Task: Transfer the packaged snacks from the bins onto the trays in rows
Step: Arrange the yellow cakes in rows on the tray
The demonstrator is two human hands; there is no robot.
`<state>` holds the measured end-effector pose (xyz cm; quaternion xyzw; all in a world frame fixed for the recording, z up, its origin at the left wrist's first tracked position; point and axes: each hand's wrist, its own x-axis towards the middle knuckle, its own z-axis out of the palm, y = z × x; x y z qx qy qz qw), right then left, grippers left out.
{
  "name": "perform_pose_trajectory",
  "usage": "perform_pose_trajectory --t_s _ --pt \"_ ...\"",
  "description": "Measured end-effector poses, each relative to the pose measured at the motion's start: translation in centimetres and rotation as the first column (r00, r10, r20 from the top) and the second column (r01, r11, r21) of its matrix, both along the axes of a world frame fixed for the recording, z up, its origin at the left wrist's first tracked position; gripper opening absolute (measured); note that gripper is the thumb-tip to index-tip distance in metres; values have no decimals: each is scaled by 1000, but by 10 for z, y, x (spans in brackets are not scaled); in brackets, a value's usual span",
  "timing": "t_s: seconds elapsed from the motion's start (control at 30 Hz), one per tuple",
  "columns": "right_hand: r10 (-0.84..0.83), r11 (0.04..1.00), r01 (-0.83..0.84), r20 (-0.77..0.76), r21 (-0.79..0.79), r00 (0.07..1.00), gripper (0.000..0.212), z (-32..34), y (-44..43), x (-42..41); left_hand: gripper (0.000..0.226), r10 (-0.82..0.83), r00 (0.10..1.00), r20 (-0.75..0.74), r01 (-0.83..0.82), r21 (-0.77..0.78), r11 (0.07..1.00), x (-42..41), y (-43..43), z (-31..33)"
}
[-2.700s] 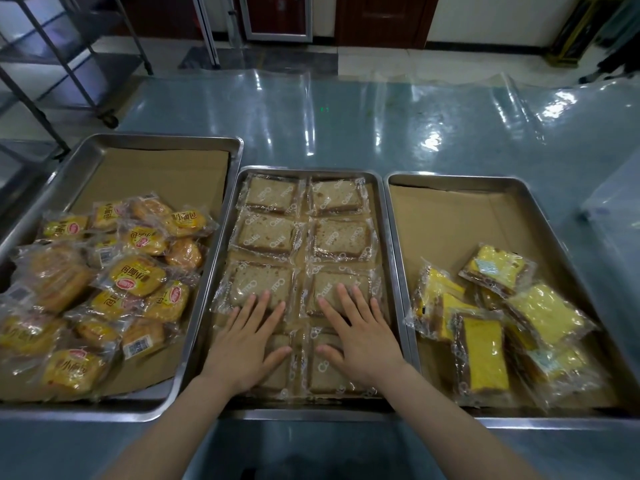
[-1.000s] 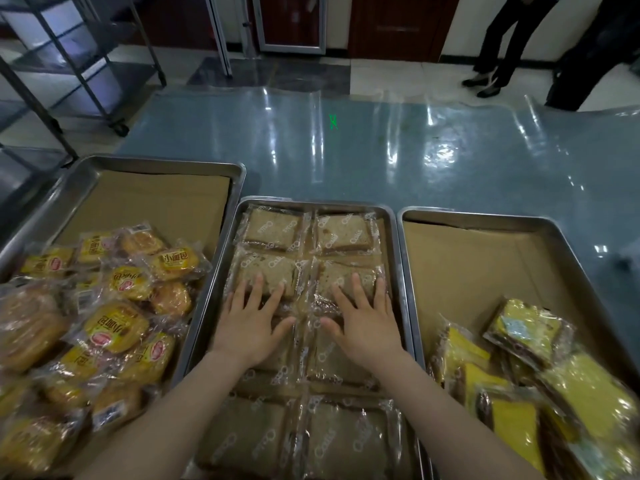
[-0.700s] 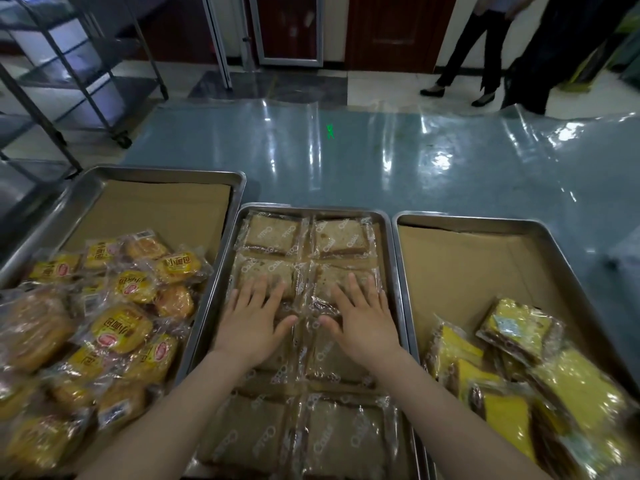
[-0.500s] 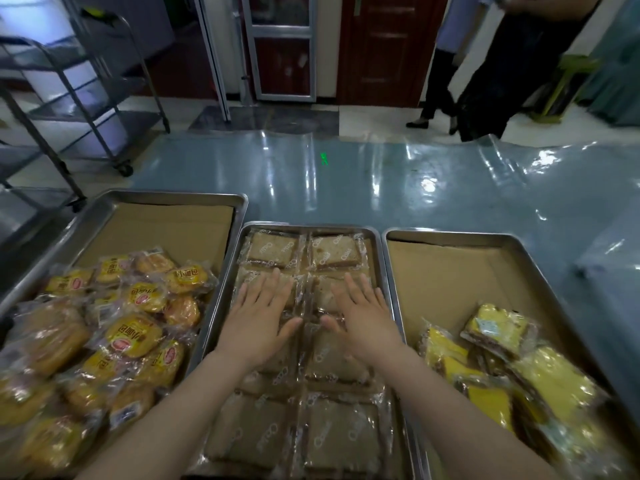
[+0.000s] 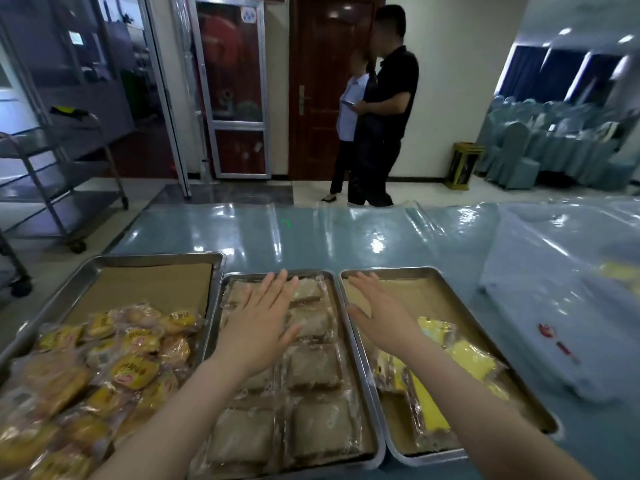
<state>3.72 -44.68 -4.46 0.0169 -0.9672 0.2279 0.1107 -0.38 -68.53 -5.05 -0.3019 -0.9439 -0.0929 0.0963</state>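
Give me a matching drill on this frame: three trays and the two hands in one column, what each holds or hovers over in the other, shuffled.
Things:
1. left tray
2. middle tray
3. right tray
4. left hand
5. right hand

States:
A. open, over the right tray's bare brown liner
B. loose pile of round buns in yellow-printed wrappers
C. brown squares in clear wrappers, two neat columns
D. bright yellow cake slices heaped at the near end
E. open, spread over the brown squares

Pairs: 1-B, 2-C, 3-D, 4-E, 5-A
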Motion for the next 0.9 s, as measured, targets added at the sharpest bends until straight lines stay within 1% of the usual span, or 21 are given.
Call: perform_pose_trajectory --t_s 0.17,0.27,0.37,0.47,0.57,0.63,0.7,0.8,0.9 --pt "-71 997 71 9 2 997 53 -13 43 30 72 6 1000 8 -6 -13 1000 22 20 -6" --pt "-106 994 107 47 -8 993 52 -24 74 40 71 16 999 28 -15 -49 999 28 41 -10" --pt "-111 993 113 73 -25 991 51 -33 113 40 73 31 999 24 -31 -3 1000 27 73 -16" --pt "-98 995 99 119 0 988 49 -48 161 34 72 64 997 45 -65 21 998 24 115 -32" --pt "-82 997 77 207 33 975 48 -70 215 30 71 136 983 126 -143 48 989 25 159 -53" --pt "-48 998 36 251 52 967 45 -87 246 29 70 156 972 178 -169 57 984 27 185 -68" --pt "-18 998 0 287 63 958 40 -99 270 27 68 170 966 194 -184 55 981 31 209 -83" --pt "20 999 -36 350 37 937 39 -112 289 17 64 186 948 258 -208 61 976 43 236 -103" --pt "70 997 -79 387 8 919 41 -128 293 6 52 232 899 372 -286 96 953 50 247 -118"
